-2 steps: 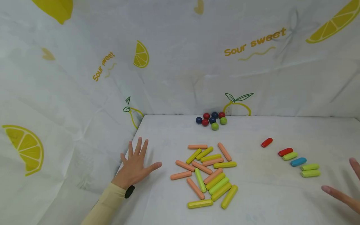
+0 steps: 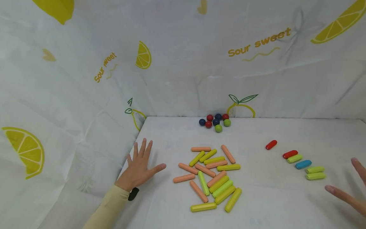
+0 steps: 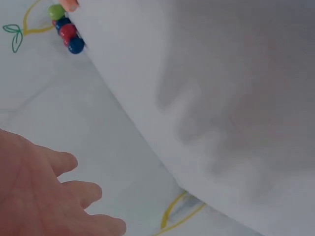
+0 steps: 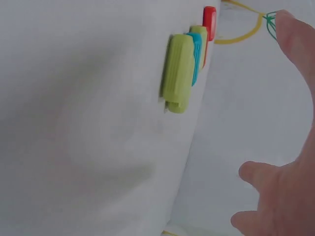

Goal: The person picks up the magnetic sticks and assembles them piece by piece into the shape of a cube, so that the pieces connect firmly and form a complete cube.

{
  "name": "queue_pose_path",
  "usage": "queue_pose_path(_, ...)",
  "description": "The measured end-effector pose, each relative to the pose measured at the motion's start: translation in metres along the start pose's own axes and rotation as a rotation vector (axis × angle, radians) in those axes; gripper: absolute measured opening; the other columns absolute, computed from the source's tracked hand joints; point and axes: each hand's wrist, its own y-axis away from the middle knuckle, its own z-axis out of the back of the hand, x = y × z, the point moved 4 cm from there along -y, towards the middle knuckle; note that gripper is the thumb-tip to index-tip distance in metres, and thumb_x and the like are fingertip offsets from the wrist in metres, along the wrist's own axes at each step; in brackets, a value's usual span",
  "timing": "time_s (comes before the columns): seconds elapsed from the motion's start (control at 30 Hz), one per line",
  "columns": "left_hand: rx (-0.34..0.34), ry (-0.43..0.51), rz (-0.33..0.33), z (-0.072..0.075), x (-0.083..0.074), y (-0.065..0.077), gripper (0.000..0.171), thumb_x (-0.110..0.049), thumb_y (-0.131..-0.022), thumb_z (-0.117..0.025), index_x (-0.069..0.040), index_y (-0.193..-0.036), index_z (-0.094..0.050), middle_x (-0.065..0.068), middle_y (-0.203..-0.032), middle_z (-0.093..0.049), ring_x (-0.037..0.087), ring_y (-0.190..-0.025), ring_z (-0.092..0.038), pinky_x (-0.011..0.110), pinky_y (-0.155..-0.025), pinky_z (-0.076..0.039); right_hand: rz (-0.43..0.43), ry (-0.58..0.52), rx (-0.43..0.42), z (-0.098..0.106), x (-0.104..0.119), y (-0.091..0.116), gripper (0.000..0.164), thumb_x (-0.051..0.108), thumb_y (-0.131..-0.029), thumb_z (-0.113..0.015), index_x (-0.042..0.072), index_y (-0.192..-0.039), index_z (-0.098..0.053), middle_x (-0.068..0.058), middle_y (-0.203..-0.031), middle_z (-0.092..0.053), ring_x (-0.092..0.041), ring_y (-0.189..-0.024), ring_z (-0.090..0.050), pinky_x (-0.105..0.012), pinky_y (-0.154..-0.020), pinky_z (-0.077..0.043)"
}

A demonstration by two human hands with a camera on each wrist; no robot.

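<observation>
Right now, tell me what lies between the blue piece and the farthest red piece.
In the head view, a second red piece and a yellow-green piece, side by side, lie between them.

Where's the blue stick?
In the head view, the blue stick lies at right on the white table, between one green stick and a pair of green sticks.

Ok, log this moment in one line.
left hand: spread, empty; right hand: spread, empty; long sticks: untouched; short sticks: untouched; balls: untouched, clustered
</observation>
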Motion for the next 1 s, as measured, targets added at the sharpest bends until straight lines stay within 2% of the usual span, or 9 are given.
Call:
queue_pose_path(0.1, 0.018, 0.058, -0.05, -0.001, -0.016, -0.013, 0.113, -0.082, -0.095, -0.059, -0.023, -0.176, -0.006, 0.005, -0.184, 0.006, 0.044, -0.169, 0.012, 0.08, -0.127, -0.007, 0.087, 0.017, -0.048, 0.017, 0.032, -0.004, 0.146, 0.094, -0.08, -0.062, 0.007, -0.17, 0.013, -0.029, -0.17, 0.029, -0.056, -0.16, 0.024, -0.083, -0.121, 0.005)
queue_pose_path(0.17, 0.034, 0.069, -0.088, -0.002, -0.032, -0.025, 0.11, -0.079, -0.096, -0.06, -0.021, -0.176, -0.011, 0.005, -0.185, 0.0, 0.04, -0.171, 0.005, 0.072, -0.131, -0.014, 0.164, 0.056, -0.073, 0.031, 0.061, -0.009, 0.139, 0.094, -0.083, -0.056, 0.005, -0.171, 0.005, -0.034, -0.171, 0.023, -0.059, -0.16, 0.019, -0.084, -0.121, 0.002)
queue_pose_path(0.3, 0.073, 0.113, -0.171, -0.004, -0.067, -0.056, 0.09, -0.063, -0.101, -0.067, -0.017, -0.171, -0.034, 0.008, -0.18, -0.027, 0.034, -0.168, -0.024, 0.059, -0.131, -0.032, 0.368, 0.05, -0.091, 0.037, 0.105, -0.036, 0.117, 0.077, -0.095, -0.062, -0.001, -0.169, -0.016, -0.042, -0.172, -0.001, -0.066, -0.157, 0.0, -0.086, -0.121, -0.008)
queue_pose_path(0.43, 0.135, 0.189, -0.235, -0.012, -0.095, -0.088, 0.064, -0.046, -0.105, -0.07, -0.017, -0.159, -0.055, 0.006, -0.162, -0.058, 0.028, -0.151, -0.054, 0.05, -0.123, -0.046, 0.519, -0.1, -0.009, 0.033, 0.149, -0.062, 0.093, 0.054, -0.1, -0.073, -0.003, -0.163, -0.035, -0.041, -0.166, -0.027, -0.066, -0.149, -0.024, -0.087, -0.113, -0.026)
queue_pose_path(0.57, 0.233, 0.261, -0.251, -0.024, -0.112, -0.114, 0.044, -0.033, -0.106, -0.071, -0.014, -0.146, -0.069, 0.005, -0.14, -0.074, 0.024, -0.131, -0.068, 0.046, -0.112, -0.055, 0.55, -0.157, 0.095, 0.025, 0.19, -0.083, 0.085, 0.056, -0.102, -0.07, 0.001, -0.161, -0.042, -0.037, -0.161, -0.042, -0.061, -0.139, -0.044, -0.081, -0.106, -0.042)
queue_pose_path(0.7, 0.338, 0.296, -0.186, -0.034, -0.121, -0.128, 0.031, -0.027, -0.105, -0.072, -0.016, -0.134, -0.077, 0.0, -0.131, -0.077, 0.02, -0.122, -0.069, 0.044, -0.107, -0.057, 0.543, -0.195, 0.171, 0.014, 0.224, -0.101, 0.082, 0.06, -0.104, -0.064, 0.004, -0.161, -0.046, -0.036, -0.155, -0.052, -0.059, -0.129, -0.059, -0.073, -0.102, -0.053)
queue_pose_path(0.77, 0.381, 0.306, -0.141, -0.038, -0.123, -0.133, 0.03, -0.03, -0.103, -0.075, -0.019, -0.13, -0.079, -0.003, -0.129, -0.078, 0.018, -0.12, -0.068, 0.043, -0.106, -0.057, 0.543, -0.222, 0.201, 0.008, 0.24, -0.109, 0.078, 0.058, -0.105, -0.064, 0.005, -0.16, -0.047, -0.034, -0.154, -0.054, -0.057, -0.131, -0.061, -0.07, -0.103, -0.054)
queue_pose_path(0.9, 0.414, 0.287, -0.111, -0.044, -0.127, -0.138, 0.03, -0.038, -0.098, -0.08, -0.023, -0.124, -0.082, -0.008, -0.123, -0.077, 0.014, -0.111, -0.067, 0.04, -0.1, -0.058, 0.565, -0.263, 0.23, 0.0, 0.27, -0.123, 0.068, 0.049, -0.107, -0.065, 0.007, -0.159, -0.051, -0.029, -0.156, -0.055, -0.052, -0.134, -0.062, -0.067, -0.106, -0.054)
queue_pose_path(1.0, 0.416, 0.261, -0.131, -0.048, -0.132, -0.14, 0.027, -0.039, -0.097, -0.082, -0.024, -0.12, -0.083, -0.01, -0.12, -0.078, 0.011, -0.108, -0.067, 0.037, -0.098, -0.057, 0.604, -0.275, 0.235, -0.004, 0.288, -0.131, 0.06, 0.039, -0.108, -0.066, 0.006, -0.157, -0.053, -0.027, -0.155, -0.057, -0.05, -0.134, -0.062, -0.065, -0.107, -0.055)
